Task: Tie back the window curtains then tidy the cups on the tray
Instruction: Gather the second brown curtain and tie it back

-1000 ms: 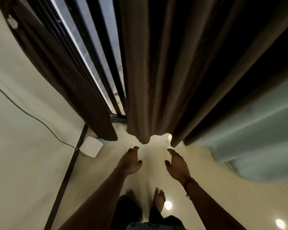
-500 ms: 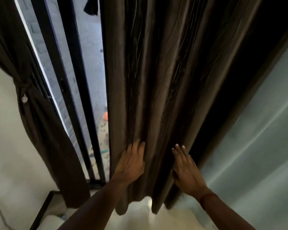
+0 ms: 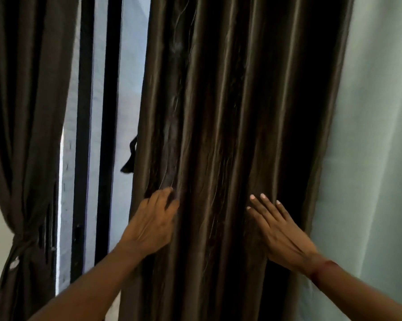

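Two hands rest on the loose curtain (image 3: 220, 107), a glossy dark brown drape that hangs straight down in long folds through the middle of the view, between the window opening and the pale green wall (image 3: 378, 135). The left hand (image 3: 152, 224) is at the drape's left side, its fingers (image 3: 166, 195) bent and dug into a fold so that they grip the cloth; the thumb is hidden. The right hand (image 3: 277, 230) lies flat nearer the drape's right edge, its fingers (image 3: 263, 202) straight and slightly spread, pressing on the fabric and holding nothing. A red band (image 3: 321, 269) circles that wrist. A short dark strap (image 3: 129, 156) dangles at the drape's left edge, above the left hand. Left of it stand the black bars of the window frame (image 3: 84, 117), with daylight between them. At the far left hangs the tied curtain (image 3: 26, 100), gathered low by a tie band (image 3: 21, 239).
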